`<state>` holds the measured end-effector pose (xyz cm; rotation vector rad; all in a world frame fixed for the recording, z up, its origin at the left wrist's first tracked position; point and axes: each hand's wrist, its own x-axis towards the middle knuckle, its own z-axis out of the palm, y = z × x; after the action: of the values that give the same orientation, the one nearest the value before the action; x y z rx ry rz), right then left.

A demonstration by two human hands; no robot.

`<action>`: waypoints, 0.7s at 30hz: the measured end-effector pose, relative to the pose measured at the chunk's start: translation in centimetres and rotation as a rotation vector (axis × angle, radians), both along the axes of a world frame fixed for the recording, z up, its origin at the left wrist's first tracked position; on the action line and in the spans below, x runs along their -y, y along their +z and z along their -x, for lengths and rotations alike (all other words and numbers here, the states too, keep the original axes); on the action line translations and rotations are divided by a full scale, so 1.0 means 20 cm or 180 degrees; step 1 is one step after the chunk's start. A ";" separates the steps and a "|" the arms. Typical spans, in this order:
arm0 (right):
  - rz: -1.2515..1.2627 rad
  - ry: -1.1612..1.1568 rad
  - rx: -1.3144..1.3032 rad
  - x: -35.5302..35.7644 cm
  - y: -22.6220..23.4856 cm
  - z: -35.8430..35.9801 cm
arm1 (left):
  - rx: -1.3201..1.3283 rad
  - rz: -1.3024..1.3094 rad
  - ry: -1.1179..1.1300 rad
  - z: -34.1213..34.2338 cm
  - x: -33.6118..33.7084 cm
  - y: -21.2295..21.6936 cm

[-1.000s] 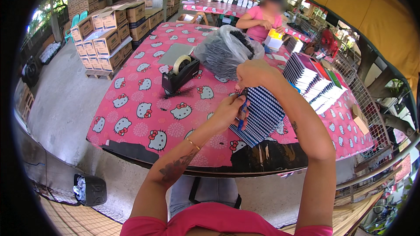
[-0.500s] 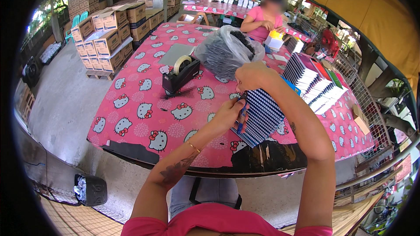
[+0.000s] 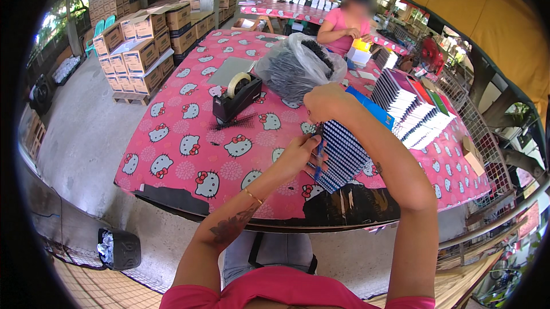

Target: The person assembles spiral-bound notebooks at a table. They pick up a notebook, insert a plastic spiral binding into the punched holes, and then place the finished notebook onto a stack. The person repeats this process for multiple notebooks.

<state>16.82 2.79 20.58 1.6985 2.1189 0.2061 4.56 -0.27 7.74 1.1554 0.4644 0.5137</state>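
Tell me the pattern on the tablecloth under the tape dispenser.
Pink tablecloth printed with white cartoon cat faces with red bows; the head view shows it best.

I see a table (image 3: 172, 154) covered with a pink cartoon-cat cloth. On it sit a black tape dispenser (image 3: 236, 100) near the middle, a grey flat sheet (image 3: 229, 70) behind it, a clear plastic bag of dark items (image 3: 298, 65) beside it, and a row of stacked notebooks (image 3: 409, 105) along the right side.

both hands (image 3: 312, 131) gripping notebook stack (image 3: 344, 154), pink table (image 3: 189, 154)
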 end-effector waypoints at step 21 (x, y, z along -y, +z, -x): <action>-0.0212 0.0372 0.0276 0.01 -0.06 0.06 | -0.0104 0.0067 0.0063 0.02 0.03 -0.04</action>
<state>15.70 2.68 19.29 1.5733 2.1705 0.3814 4.12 -0.77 7.04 1.1414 0.5088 0.5066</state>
